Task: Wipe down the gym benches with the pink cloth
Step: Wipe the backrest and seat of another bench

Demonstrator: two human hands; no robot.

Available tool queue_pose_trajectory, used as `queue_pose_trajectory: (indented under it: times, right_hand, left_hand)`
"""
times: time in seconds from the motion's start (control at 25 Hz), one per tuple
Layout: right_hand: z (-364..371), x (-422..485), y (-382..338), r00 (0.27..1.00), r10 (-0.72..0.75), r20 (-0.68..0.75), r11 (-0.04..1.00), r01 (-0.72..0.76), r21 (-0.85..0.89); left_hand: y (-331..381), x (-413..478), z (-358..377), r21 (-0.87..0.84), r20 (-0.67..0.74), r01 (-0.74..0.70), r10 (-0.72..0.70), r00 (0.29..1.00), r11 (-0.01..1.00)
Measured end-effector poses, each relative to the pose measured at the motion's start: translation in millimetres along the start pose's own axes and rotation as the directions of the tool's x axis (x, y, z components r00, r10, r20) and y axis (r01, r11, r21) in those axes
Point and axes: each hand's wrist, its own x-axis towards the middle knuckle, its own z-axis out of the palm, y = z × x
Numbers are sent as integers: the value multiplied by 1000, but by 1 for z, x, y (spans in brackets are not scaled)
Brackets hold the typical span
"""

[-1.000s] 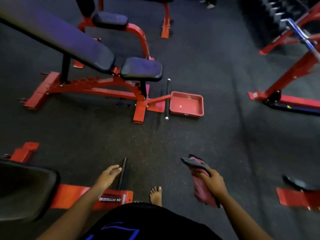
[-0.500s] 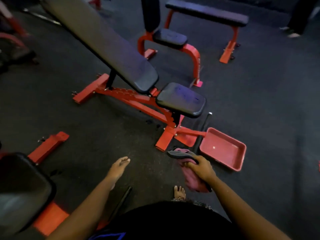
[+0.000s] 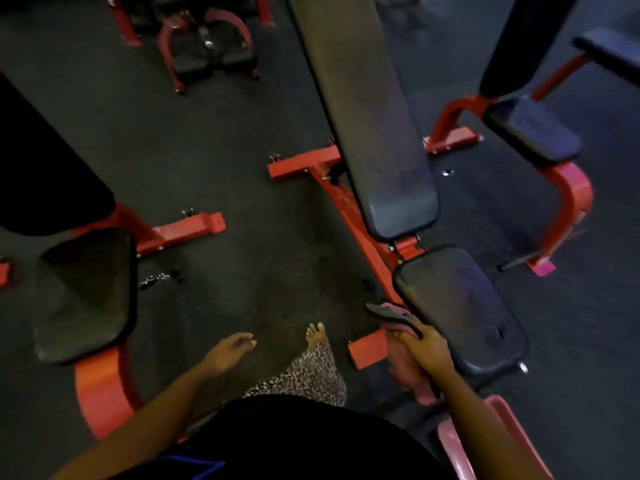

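My right hand [image 3: 424, 348] grips the pink cloth [image 3: 407, 372], which hangs down below it with a dark fold sticking out to the left, right beside the near-left edge of a black seat pad [image 3: 460, 306]. That pad belongs to a red-framed bench whose long inclined backrest [image 3: 374, 109] runs up the middle of the view. My left hand [image 3: 230, 348] hangs free over the floor with relaxed fingers and holds nothing.
Another bench seat [image 3: 83, 292] on a red frame stands at the left. A third red bench with a dark pad [image 3: 533, 133] is at the right. A pink tray [image 3: 498, 441] lies on the dark rubber floor by my right forearm. My bare foot [image 3: 317, 336] is between the benches.
I have walked up to the inclined bench and turned, so it now fills the middle of the view. My right hand carried the cloth to the edge of its seat pad.
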Motion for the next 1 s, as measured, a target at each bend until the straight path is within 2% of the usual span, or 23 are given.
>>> queue_pose_trajectory:
  times: [0.16,0.28,0.48,0.72,0.88,1.0]
  right_hand:
    - [-14,112,-84,988,-125,85,992,122,42]
    - [-35,186,-157,965,-252,73,965,244,95]
    - [-76,314,-266,910,-410,-58,900,414,136]
    - [-117,446,-357,858,-457,-234,839,503,206]
    - [-145,535,-423,826,-445,-346,813,535,231]
    - [-160,591,-473,787,-470,-400,799,572,186]
  left_hand:
    - [67,62,-54,-111,-88,72,-82,993,991]
    - [149,107,-88,-181,-159,-15,-14,987,983]
    - [303,188,-132,-377,-241,-210,124,963,902]
    - [458,274,-181,-480,-235,-385,307,922,789]
    - [550,338,-214,-511,-280,-430,329,902,744]
    - [605,386,-230,-561,-364,-453,285,887,692]
